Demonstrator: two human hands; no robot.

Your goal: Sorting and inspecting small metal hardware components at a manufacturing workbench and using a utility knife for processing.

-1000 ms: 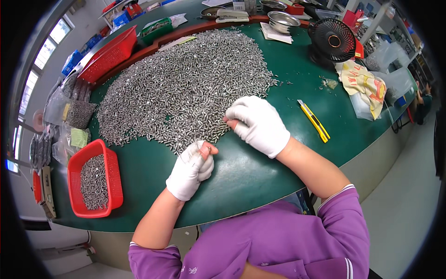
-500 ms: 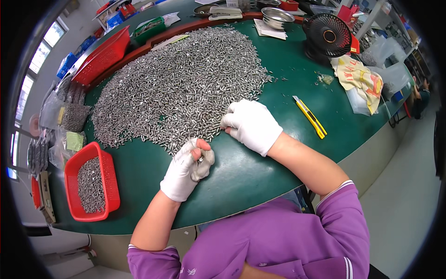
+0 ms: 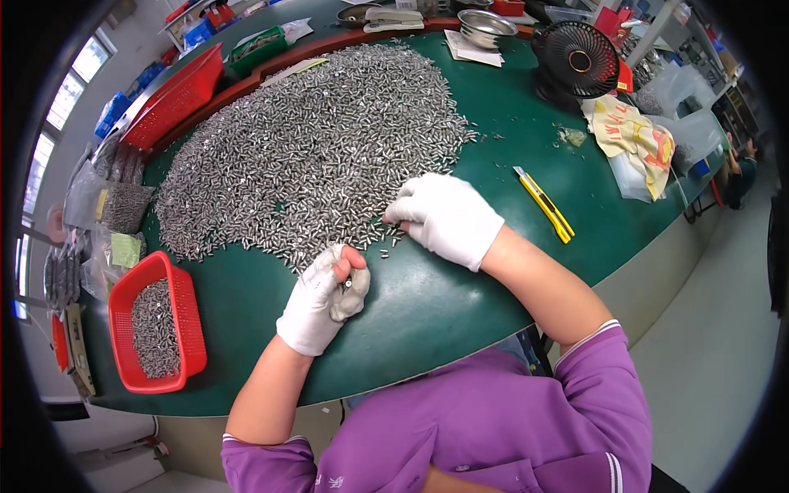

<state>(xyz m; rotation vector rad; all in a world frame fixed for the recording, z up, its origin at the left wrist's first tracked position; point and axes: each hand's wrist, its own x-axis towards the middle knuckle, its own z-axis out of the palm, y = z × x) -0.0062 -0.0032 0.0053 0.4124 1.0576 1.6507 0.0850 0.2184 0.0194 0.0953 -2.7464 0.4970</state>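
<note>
Small metal pins (image 3: 312,156), centre frame: hard, light, slippery; best pinched singly. Left hand (image 3: 322,300) is closed around several; right hand (image 3: 444,218) is pinching at the pile edge.

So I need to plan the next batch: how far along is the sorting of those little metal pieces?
Early. Done: a shallow layer of pieces in the red basket. In hand: the left hand is closed on a few pieces, while the right hand picks at the pile's edge. Left: the big pile of metal pieces covering much of the green table.
</note>
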